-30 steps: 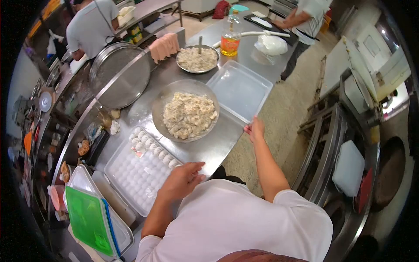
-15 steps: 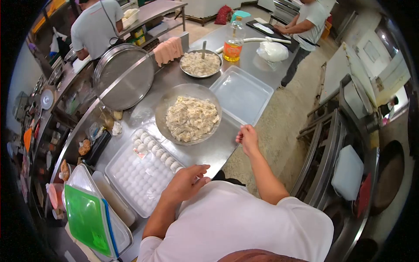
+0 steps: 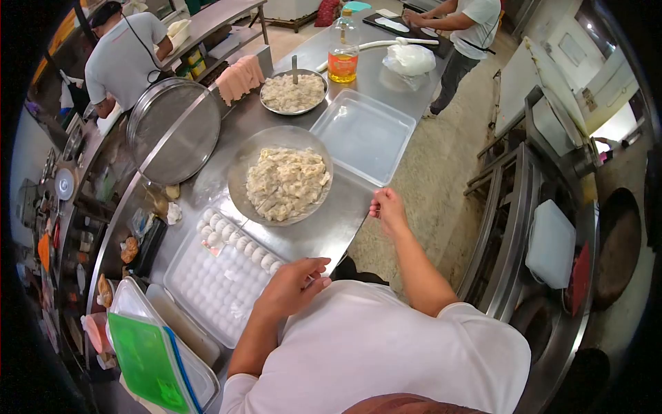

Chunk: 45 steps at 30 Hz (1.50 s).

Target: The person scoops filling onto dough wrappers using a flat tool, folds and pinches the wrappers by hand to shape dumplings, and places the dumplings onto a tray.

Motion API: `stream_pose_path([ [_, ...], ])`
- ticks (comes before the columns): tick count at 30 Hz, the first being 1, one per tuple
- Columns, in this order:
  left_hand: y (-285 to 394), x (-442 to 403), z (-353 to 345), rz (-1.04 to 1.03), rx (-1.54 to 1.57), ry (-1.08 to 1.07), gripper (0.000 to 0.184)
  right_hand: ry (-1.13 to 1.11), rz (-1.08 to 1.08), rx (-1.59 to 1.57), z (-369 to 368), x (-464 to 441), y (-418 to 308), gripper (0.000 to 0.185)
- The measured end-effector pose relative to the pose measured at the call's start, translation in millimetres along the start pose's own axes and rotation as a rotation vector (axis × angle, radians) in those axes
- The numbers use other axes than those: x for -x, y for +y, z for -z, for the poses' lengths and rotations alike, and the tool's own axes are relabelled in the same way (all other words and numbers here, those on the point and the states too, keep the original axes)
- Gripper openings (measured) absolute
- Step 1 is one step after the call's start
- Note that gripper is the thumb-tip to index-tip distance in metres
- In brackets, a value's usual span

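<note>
Hands: left hand hangs at the near corner of the translucent tray, fingers loosely curled, thumb apart, nothing visible in the grip (can't tell if it touches the rim). Right hand is just beside the near corner of the shallow translucent plastic container, fingers bunched narrow, no item showing between them.

Location: tray lies flat on the stainless worktop, below and left of the wide metal bowl; container lies beyond the bowl, to its right, along the worktop edge.

Progress, my read: tray side looks well along, white rounds in rows over most of it. Far rows look sharper; the others look hazy, maybe under film, can't confirm. Mixture side looks hardly used: pale chunky mixture heaped in the wide bowl, more in the smaller bowl behind, utensil upright in it. No rounds visible in the container.

Delta vs a second ago: right fingers are at the container corner then, just off it now. Left hand nearly unchanged. Whole scene sits further left in view, so probably head motion.
</note>
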<state>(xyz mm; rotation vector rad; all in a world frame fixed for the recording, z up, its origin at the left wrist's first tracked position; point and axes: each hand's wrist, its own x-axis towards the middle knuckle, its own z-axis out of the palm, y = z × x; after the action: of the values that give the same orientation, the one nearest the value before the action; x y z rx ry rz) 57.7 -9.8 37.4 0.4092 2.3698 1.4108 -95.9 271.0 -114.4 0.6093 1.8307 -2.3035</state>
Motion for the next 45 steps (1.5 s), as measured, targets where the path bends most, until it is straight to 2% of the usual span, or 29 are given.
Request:
stream_pose_path([
  [3,1,-5,0,-0.005,0.019,-0.008,0.039,0.114,0.108,0.062,16,-25,-7,0.024],
  [4,1,-7,-1,-0.004,0.019,-0.011,0.039,0.116,0.106,0.061,20,-36,-9,0.024],
  [6,1,-12,0,0.0,0.03,-0.043,0.037,0.283,0.118,0.113,23,-57,-16,0.029],
  [9,4,-21,-3,0.024,0.036,-0.057,0.038,0.35,0.118,0.207,27,-82,-19,0.03],
  [12,8,-31,-3,0.021,0.02,-0.069,0.038,0.35,0.17,0.327,30,-104,-14,0.027],
  [16,13,-44,-4,0.058,0.041,-0.073,0.039,0.337,0.165,0.318,35,-123,-9,0.025],
  [18,13,-48,-6,0.053,0.028,-0.069,0.038,0.357,0.238,0.425,41,-137,-7,0.024],
  [22,15,-57,-6,0.086,0.036,-0.08,0.038,0.331,0.156,0.395,41,-135,-37,0.022],
  [34,14,-61,-12,0.096,0.025,-0.072,0.039,0.35,0.175,0.306,60,-188,-52,0.019],
  [40,12,-53,-12,0.076,0.03,-0.07,0.04,0.393,0.145,0.285,55,-178,-58,0.024],
  [42,15,-47,-11,0.119,0.046,-0.071,0.04,0.564,0.546,0.575,60,-170,-43,0.028],
  [43,15,-43,-11,0.12,0.048,-0.068,0.04,0.561,0.547,0.577,61,-159,-36,0.028],
  [45,14,-36,-10,0.103,0.054,-0.055,0.04,0.228,0.564,0.404,42,-100,-38,0.02],
])
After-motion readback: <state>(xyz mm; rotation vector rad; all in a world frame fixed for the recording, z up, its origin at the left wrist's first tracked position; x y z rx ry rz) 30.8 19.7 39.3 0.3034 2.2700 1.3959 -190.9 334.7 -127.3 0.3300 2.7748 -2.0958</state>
